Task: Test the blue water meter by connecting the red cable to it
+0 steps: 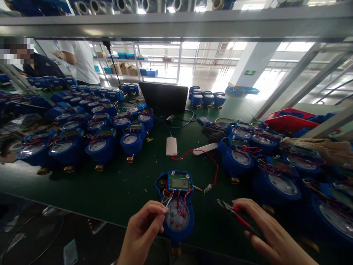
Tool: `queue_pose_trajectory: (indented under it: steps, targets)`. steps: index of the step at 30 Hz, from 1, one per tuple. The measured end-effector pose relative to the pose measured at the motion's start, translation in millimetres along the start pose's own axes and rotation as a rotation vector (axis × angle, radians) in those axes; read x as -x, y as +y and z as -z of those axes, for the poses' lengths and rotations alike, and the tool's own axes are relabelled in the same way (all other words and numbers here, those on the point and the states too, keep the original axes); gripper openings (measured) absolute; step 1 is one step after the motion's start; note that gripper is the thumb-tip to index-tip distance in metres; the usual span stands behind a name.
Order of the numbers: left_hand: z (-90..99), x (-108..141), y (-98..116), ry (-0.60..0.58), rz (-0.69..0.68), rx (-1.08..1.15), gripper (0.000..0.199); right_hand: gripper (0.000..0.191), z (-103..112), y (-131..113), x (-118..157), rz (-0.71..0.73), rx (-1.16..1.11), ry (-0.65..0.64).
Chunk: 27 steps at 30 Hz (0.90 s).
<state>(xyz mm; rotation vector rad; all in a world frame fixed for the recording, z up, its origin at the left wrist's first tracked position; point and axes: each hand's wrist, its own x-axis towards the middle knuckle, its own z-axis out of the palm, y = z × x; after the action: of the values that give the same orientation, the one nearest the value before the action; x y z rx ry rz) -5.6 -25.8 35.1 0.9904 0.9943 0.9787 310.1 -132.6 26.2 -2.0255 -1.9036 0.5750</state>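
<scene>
A blue water meter lies on the green table near its front edge, its display lit and coloured wires hanging over the dial. At its left side my left hand pinches thin white wires between thumb and fingertips. To the right, my right hand is around red-handled pliers, whose jaws point up and left, apart from the meter. A red cable runs from a white box to a clip beside the meter's display.
Rows of blue meters stand on the left, with more meters on the right. A laptop is behind the white box. A red bin sits at the right. Overhead runs a metal shelf. People are at back left.
</scene>
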Motion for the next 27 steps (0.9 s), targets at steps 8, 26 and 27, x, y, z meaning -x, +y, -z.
queue_pose_trajectory:
  steps: [8, 26, 27]
  targets:
    - [3.4, -0.4, 0.0, -0.038, -0.001, -0.016, 0.02, 0.045, 7.8, -65.9, -25.0, 0.25, -0.102, -0.037]
    - [16.8, -3.4, 6.0, 0.011, -0.264, -0.272, 0.018, 0.031, 24.5, -121.0, -65.1, 0.354, 0.192, -0.197]
    - [17.0, -4.8, 6.6, 0.0, -0.303, -0.303, 0.018, 0.031, 25.0, -121.6, -65.5, 0.351, 0.199, -0.207]
